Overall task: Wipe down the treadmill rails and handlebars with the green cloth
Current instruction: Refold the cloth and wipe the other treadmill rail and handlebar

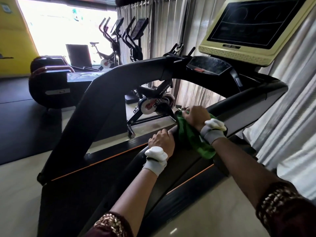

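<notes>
Both hands rest on a treadmill handlebar (pixel 222 108), the cloth (pixel 193 135) between them; a screen (pixel 254 23) stands above, an exercise bike (pixel 153 100) behind.

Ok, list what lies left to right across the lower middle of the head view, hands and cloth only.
left hand gripping the dark handlebar → green cloth draped over it → right hand pressing the cloth.

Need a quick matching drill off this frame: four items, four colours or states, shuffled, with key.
1. cloth
2. left hand
3. monitor casing
4. spin bike

A. cream-yellow
B. grips the black handlebar
C. green, draped over the handlebar
D. stands on the floor beyond the treadmill

Pairs: 1-C, 2-B, 3-A, 4-D
</notes>
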